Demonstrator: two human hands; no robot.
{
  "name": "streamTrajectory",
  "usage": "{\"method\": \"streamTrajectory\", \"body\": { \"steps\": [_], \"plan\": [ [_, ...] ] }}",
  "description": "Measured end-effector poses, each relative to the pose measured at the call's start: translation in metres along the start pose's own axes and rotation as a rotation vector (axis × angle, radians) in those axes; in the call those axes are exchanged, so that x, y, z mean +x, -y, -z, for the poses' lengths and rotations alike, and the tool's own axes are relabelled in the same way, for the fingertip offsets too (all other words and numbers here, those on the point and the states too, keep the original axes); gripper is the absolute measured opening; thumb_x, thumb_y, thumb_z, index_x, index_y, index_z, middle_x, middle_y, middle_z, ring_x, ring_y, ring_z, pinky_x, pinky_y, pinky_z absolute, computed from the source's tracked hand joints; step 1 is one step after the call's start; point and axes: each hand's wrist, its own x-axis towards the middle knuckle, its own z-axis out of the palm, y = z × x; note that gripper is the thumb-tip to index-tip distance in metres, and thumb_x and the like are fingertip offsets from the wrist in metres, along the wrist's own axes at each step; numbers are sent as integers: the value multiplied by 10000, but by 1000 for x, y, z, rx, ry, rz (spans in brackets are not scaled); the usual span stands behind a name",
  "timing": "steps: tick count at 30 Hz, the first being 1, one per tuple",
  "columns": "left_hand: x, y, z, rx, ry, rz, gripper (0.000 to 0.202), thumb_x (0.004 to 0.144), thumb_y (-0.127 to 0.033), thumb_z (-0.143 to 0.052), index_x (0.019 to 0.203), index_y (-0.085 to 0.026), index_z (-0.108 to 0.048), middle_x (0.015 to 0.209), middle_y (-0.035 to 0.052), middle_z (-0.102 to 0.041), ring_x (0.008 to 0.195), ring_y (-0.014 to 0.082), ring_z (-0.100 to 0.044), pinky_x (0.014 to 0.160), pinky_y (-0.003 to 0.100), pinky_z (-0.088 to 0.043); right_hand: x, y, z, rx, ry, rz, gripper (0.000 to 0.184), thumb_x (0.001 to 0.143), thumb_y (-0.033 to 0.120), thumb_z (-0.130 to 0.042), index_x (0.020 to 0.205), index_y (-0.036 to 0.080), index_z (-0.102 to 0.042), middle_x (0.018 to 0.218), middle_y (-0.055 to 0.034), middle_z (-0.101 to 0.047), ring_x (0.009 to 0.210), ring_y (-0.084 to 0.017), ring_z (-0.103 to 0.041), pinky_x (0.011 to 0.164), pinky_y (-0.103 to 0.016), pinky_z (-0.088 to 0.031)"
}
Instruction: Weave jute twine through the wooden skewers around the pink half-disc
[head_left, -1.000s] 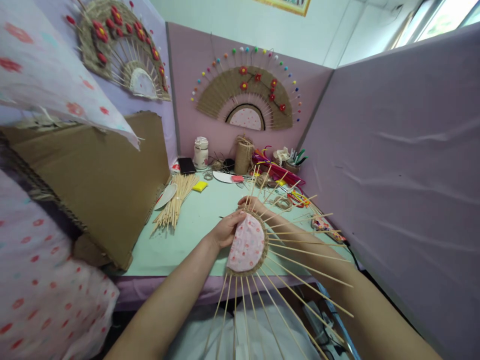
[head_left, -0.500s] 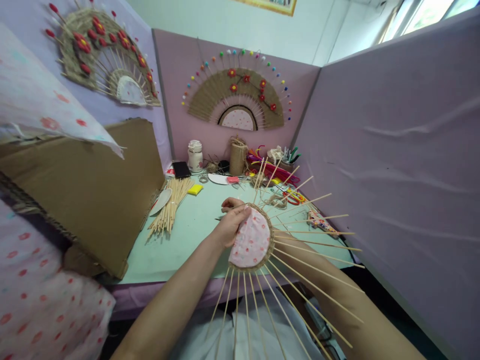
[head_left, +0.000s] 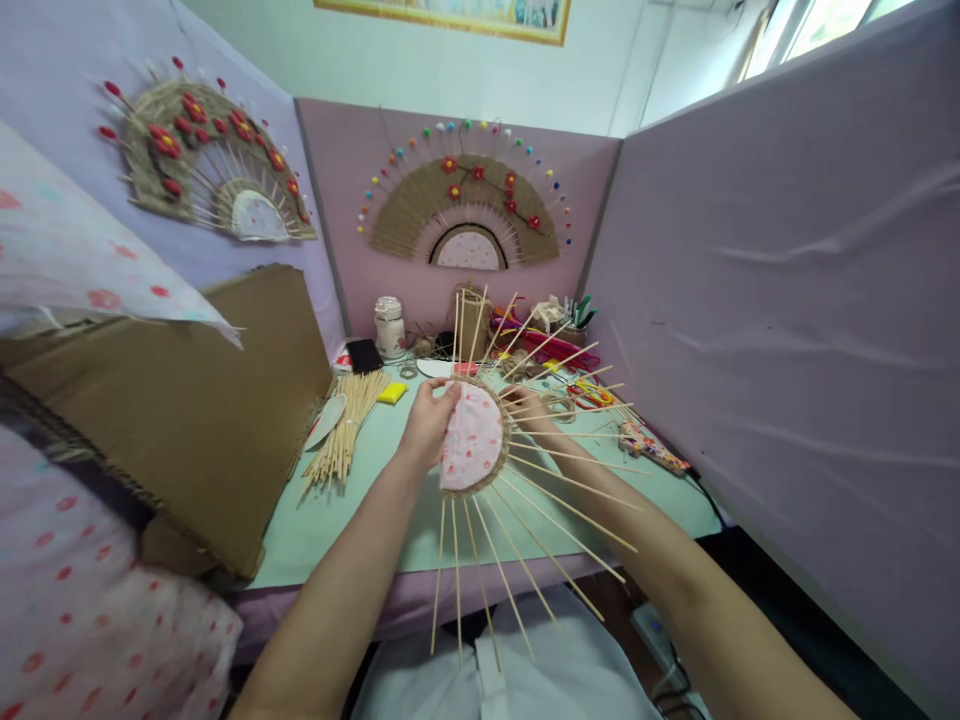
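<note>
"Where was the half-round fan frame [head_left: 474, 440]?"

"Up over the green tabletop [head_left: 401, 525], in the left hand [head_left: 427, 427]. The thumb lay on the flower-print cloth [head_left: 472, 425] with the fingers behind, so that hand was closed on the upper end of the straight edge."

"And the right hand [head_left: 520, 403]?"

"By the curved side, its fingers curled. The bamboo sticks [head_left: 562, 527] crossed in front of it, so I couldn't tell whether it gripped anything."

"What worried you?"

"Those sticks spread long and thin beyond the brown rim [head_left: 505, 452]. To my mind, one could have snapped or worked loose had the right forearm pressed against it. A tip might also have snagged on the orange-handled scissors [head_left: 589, 394] if the frame dipped that way."

"Anything else?"

"The hold looked one-sided; a hard twist there could have bent the base or creased its cloth."
</note>
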Motion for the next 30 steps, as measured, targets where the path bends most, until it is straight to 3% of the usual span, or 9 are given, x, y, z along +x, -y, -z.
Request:
{"method": "streamTrajectory", "body": {
  "steps": [4, 8, 11, 18, 24, 30],
  "plan": [
    [-4, 14, 2, 24, 44, -28, 547, 652, -402, -704, 1097, -240, -431, 592, -68, -576, 500, 110, -561, 508, 217, -426, 36, -22, -3, -2, -178, 6, 89, 659, 179, -623, 662, 208, -539, 669, -26, -598, 684, -174, -536, 665, -316, -425],
    [-8, 22, 1, 35, 34, -61, 458, 668, -407, -688, 1022, -237, -452, 595, -66, -562, 500, 103, -547, 494, 201, -399, 29, -37, 6, -11, -213, 12, 60, 664, 173, -617, 669, 198, -563, 674, -32, -598, 656, -170, -541, 634, -309, -415],
    [-14, 23, 2, 62, 42, -63, 412, 677, -399, -680, 993, -228, -478, 596, -59, -564, 493, 96, -525, 487, 196, -386, 26, -34, 13, -16, -207, 19, 71, 639, 211, -640, 674, 193, -580, 663, -27, -601, 645, -170, -555, 621, -304, -427],
    [-30, 15, 9, 148, 117, -68, 373, 668, -363, -690, 984, -202, -573, 643, -37, -577, 552, 91, -518, 518, 192, -372, 39, 4, 47, -35, -188, 53, 208, 597, 314, -702, 730, 174, -623, 666, -9, -626, 533, -111, -511, 485, -236, -385],
    [-32, 10, 12, 201, 123, -37, 364, 652, -363, -698, 958, -189, -604, 616, -35, -567, 506, 78, -477, 470, 183, -320, 51, 47, 77, 162, -62, 34, 282, 575, 319, -770, 756, 166, -617, 607, 7, -598, 479, -77, -501, 418, -198, -342],
    [-37, 16, 12, 253, 150, -5, 343, 682, -365, -677, 964, -193, -585, 598, -53, -530, 501, 67, -443, 476, 178, -309, 69, 78, 83, 109, 62, -12, 290, 596, 301, -785, 787, 167, -613, 635, -7, -624, 523, -95, -559, 472, -213, -443]
  ]
}}
